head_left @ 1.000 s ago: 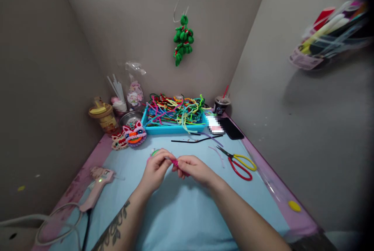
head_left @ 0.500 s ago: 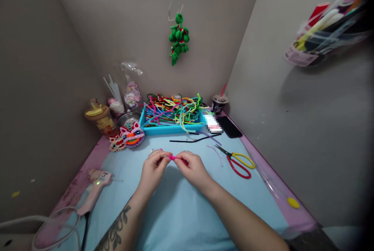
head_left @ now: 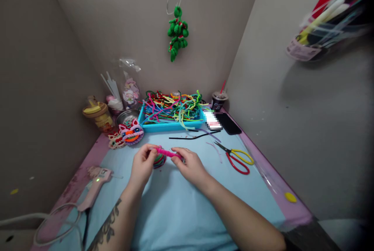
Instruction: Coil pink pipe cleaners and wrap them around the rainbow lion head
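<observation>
A bright pink pipe cleaner (head_left: 167,152) stretches between my two hands above the blue cloth. My left hand (head_left: 144,160) pinches its left end, thumb against fingertips. The other end is gripped by my right hand (head_left: 189,165), and those fingers partly cover it. Just below and behind the pink strip sits a round, multicoloured fuzzy piece (head_left: 159,161) with green and red bands, half hidden by my left hand. Beyond my hands, several black pipe cleaners (head_left: 182,138) lie on the cloth.
A blue tray (head_left: 172,127) full of pipe cleaners stands at the back. Scissors (head_left: 233,157) lie right, near a dark phone (head_left: 230,123) and drink cup (head_left: 219,101). At left are a lit glue gun (head_left: 96,188) with cables and lion-head crafts (head_left: 131,132).
My hands have moved apart, the left one leftward, so more of the pink pipe cleaner shows. The multicoloured piece beneath has come into sight. The view has tilted down slightly.
</observation>
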A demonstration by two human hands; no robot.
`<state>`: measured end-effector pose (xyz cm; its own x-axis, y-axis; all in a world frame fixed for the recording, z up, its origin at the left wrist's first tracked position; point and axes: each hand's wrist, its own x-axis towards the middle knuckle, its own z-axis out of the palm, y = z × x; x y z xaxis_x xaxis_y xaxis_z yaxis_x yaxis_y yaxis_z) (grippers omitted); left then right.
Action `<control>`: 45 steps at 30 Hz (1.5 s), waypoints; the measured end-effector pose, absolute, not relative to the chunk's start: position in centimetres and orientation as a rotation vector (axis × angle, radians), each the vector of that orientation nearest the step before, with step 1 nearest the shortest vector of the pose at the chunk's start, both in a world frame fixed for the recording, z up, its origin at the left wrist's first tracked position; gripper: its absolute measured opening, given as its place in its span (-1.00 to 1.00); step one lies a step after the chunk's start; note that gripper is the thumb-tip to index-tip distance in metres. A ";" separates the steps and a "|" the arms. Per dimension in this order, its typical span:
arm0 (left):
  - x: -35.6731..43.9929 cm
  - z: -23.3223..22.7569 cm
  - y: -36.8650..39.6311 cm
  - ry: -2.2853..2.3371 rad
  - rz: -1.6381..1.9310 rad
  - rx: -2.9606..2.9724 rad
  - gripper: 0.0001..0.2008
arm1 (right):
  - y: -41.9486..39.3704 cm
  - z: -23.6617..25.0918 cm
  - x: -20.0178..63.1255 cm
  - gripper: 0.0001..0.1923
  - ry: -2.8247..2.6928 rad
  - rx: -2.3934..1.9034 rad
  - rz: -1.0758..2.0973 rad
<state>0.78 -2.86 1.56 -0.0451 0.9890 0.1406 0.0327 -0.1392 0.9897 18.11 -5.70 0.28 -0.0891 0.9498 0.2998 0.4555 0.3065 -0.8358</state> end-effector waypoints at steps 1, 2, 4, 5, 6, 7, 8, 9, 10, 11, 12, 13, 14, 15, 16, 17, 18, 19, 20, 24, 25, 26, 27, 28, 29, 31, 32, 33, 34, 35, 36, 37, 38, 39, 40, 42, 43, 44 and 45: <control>0.5 1.9 -2.7 1.208 1.350 1.272 -0.72 | -5.6 0.3 18.3 -0.70 -1.670 -1.299 0.731; 0.3 2.2 -2.5 1.214 1.365 1.236 -0.70 | -5.5 0.2 18.6 -0.70 -1.652 -1.309 0.750; -0.1 2.7 -2.3 1.214 1.380 1.189 -0.68 | -5.2 0.2 19.0 -0.74 -1.638 -1.318 0.775; -0.2 2.9 -2.3 1.213 1.376 1.184 -0.68 | -5.1 0.2 19.2 -0.76 -1.646 -1.317 0.785; -0.3 3.0 -2.2 1.216 1.369 1.190 -0.68 | -5.1 0.2 19.3 -0.79 -1.660 -1.313 0.795; -0.4 3.1 -2.2 1.222 1.358 1.204 -0.68 | -5.0 0.3 19.4 -0.81 -1.675 -1.310 0.802; -0.5 3.1 -2.1 1.230 1.344 1.219 -0.67 | -4.9 0.3 19.5 -0.83 -1.691 -1.308 0.804; -0.5 3.0 -2.1 1.237 1.332 1.232 -0.66 | -4.9 0.3 19.6 -0.85 -1.706 -1.308 0.800; -0.6 2.9 -2.0 1.242 1.327 1.243 -0.63 | -4.8 0.3 19.7 -0.85 -1.714 -1.311 0.790; -0.7 2.8 -1.9 1.242 1.332 1.249 -0.59 | -4.7 0.3 19.9 -0.86 -1.714 -1.318 0.777; -0.8 2.7 -1.8 1.239 1.346 1.252 -0.53 | -4.7 0.3 20.0 -0.86 -1.707 -1.327 0.764; -1.0 2.5 -1.6 1.237 1.370 1.251 -0.48 | -4.6 0.3 20.1 -0.86 -1.694 -1.337 0.751; -1.2 2.3 -1.4 1.241 1.403 1.245 -0.43 | -4.6 0.3 20.2 -0.85 -1.680 -1.347 0.742; -1.5 2.1 -1.1 1.250 1.441 1.235 -0.41 | -4.5 0.2 20.3 -0.85 -1.662 -1.358 0.737; -1.8 1.8 -0.9 1.265 1.482 1.217 -0.40 | -4.4 0.2 20.3 -0.85 -1.648 -1.368 0.737; -2.1 1.6 -0.6 1.282 1.521 1.194 -0.42 | -4.4 0.1 20.4 -0.85 -1.638 -1.378 0.739; -2.5 1.3 -0.4 1.300 1.560 1.166 -0.43 | -4.3 0.1 20.4 -0.84 -1.633 -1.384 0.743; -2.8 1.0 -0.2 1.315 1.597 1.137 -0.44 | -4.3 0.0 20.3 -0.84 -1.631 -1.389 0.745; -3.1 0.9 0.0 1.331 1.630 1.109 -0.45 | -4.3 0.0 20.3 -0.84 -1.633 -1.392 0.745; -3.8 0.9 -0.1 1.416 1.678 1.131 -0.63 | -4.3 -0.1 20.0 -0.83 -1.658 -1.389 0.758; -3.7 1.2 -0.3 1.433 1.661 1.196 -0.69 | -4.3 -0.2 20.0 -0.84 -1.668 -1.390 0.756; -3.5 1.5 -0.6 1.446 1.633 1.289 -0.72 | -4.3 -0.3 20.0 -0.84 -1.682 -1.391 0.745; -3.3 1.7 -0.9 1.454 1.607 1.393 -0.72 | -4.3 -0.4 20.0 -0.84 -1.699 -1.392 0.724; -2.9 2.0 -1.2 1.457 1.576 1.510 -0.71 | -4.2 -0.5 20.1 -0.84 -1.716 -1.393 0.697; -2.4 2.1 -1.5 1.459 1.547 1.619 -0.74 | -4.2 -0.6 20.1 -0.84 -1.731 -1.392 0.670; -1.2 1.9 -1.9 1.467 1.526 1.712 -0.79 | -4.1 -0.8 20.1 -0.81 -1.741 -1.389 0.629; -0.6 1.6 -2.0 1.467 1.511 1.682 -0.70 | -4.1 -0.9 20.1 -0.81 -1.733 -1.387 0.621; 0.0 1.2 -2.0 1.448 1.487 1.604 -0.58 | -4.1 -1.0 20.0 -0.81 -1.718 -1.385 0.618; 0.5 0.7 -2.1 1.406 1.478 1.476 -0.47 | -4.1 -1.0 19.8 -0.81 -1.697 -1.379 0.619; 1.0 0.3 -2.1 1.358 1.471 1.332 -0.40 | -4.2 -1.0 19.6 -0.82 -1.674 -1.367 0.626; 1.4 -0.1 -2.1 1.294 1.424 1.219 -0.37 | -4.3 -1.0 19.4 -0.83 -1.655 -1.349 0.637; 1.7 -0.3 -2.2 1.226 1.366 1.151 -0.36 | -4.4 -1.0 19.1 -0.85 -1.644 -1.328 0.653; 1.9 -0.4 -2.3 1.164 1.291 1.104 -0.37 | -4.5 -1.0 18.8 -0.87 -1.640 -1.307 0.671; 2.0 -0.4 -2.4 1.116 1.219 1.074 -0.39 | -4.7 -1.1 18.5 -0.89 -1.642 -1.289 0.691; 2.0 -0.3 -2.5 1.083 1.159 1.055 -0.40 | -4.8 -1.1 18.3 -0.91 -1.643 -1.276 0.709; 2.0 -0.1 -2.7 1.059 1.087 1.019 -0.40 | -4.9 -1.3 17.9 -0.94 -1.642 -1.264 0.729; 2.0 0.0 -2.8 1.062 1.078 1.000 -0.40 | -4.9 -1.3 17.8 -0.94 -1.640 -1.257 0.733; 2.0 0.1 -2.9 1.068 1.082 0.982 -0.41 | -5.0 -1.4 17.8 -0.95 -1.640 -1.249 0.735; 2.1 0.1 -2.9 1.075 1.096 0.966 -0.42 | -5.0 -1.3 17.8 -0.95 -1.644 -1.237 0.735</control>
